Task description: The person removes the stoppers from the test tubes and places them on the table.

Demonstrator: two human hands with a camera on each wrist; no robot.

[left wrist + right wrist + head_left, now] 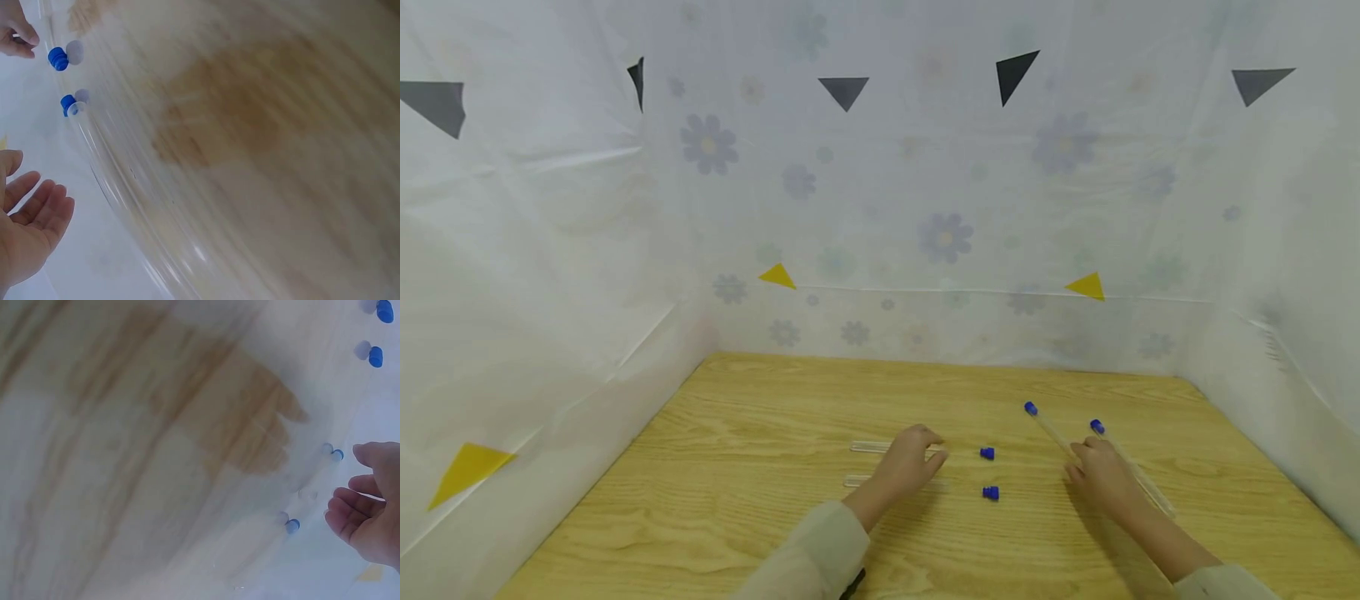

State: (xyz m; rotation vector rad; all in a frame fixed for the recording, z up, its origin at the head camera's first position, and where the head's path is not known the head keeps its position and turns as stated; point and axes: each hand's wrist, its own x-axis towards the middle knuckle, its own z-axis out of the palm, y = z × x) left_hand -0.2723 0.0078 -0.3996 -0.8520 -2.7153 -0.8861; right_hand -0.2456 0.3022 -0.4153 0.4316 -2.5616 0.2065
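In the head view my left hand (910, 458) is over the right ends of two clear tubes without caps, a far tube (868, 447) and a near tube (856, 481). The left wrist view shows this hand (31, 231) with loosely bent fingers and nothing held. My right hand (1105, 479) is beside two blue-capped tubes, a left one (1051, 432) and a right one (1138, 475); it covers the left one's lower end. Its fingers look relaxed and empty in the right wrist view, where blue caps (375, 356) lie nearby. Any contact with the tubes cannot be made out.
Two loose blue caps, a far cap (987, 453) and a near cap (991, 493), lie between the hands. Everything rests on a wood-grain table (737, 517). A pale flowered sheet (880, 208) with dark and yellow triangles encloses the back and sides.
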